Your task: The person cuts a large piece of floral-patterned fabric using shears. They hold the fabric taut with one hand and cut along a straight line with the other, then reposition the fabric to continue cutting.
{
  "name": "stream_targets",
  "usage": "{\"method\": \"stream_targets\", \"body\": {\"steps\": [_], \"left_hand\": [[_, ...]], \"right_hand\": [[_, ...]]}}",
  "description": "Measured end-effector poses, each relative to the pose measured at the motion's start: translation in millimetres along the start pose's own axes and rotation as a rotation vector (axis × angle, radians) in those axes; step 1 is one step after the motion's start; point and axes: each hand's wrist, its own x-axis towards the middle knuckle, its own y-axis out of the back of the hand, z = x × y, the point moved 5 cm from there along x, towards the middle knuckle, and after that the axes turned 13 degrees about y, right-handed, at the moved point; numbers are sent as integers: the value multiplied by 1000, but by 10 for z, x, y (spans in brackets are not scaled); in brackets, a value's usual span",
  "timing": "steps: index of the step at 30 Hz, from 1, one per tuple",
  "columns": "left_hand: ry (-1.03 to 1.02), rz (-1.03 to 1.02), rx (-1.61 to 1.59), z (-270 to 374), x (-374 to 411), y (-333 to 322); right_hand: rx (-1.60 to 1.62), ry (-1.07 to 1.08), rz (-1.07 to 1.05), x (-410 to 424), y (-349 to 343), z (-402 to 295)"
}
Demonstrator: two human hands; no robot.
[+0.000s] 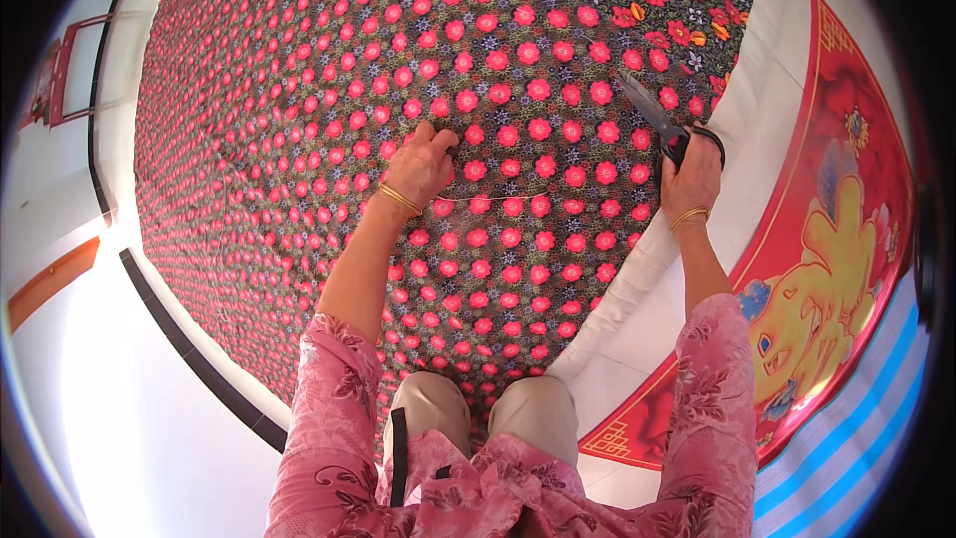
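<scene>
A large dark cloth printed with pink flowers (515, 243) lies spread out before my knees, on a white backing layer (627, 288) that shows along its right side. My left hand (424, 164) is near the middle, its thumb and fingers pinched together on the printed cloth; the fingertips are partly hidden. From beside this hand a pale thread (493, 198) runs to the right across the flowers. At the right edge, my right hand (691, 173) holds black-handled scissors (650, 108). Their blades point away and to the left, low over the cloth.
On the tiled floor to the right lies a red mat with a yellow figure (814, 291), with blue-and-white striped material (844, 448) below it. A dark border strip (198, 362) curves along the left. A pink-framed object (75, 71) stands at upper left.
</scene>
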Motion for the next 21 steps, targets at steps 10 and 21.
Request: {"method": "stream_targets", "body": {"steps": [10,21], "left_hand": [[-123,-303,-198,-211,218,103],[292,-250,-1171,-547,193,214]], "right_hand": [[-18,0,-7,-9,-1,-2],[-36,28,28,-16,26,-3]]}}
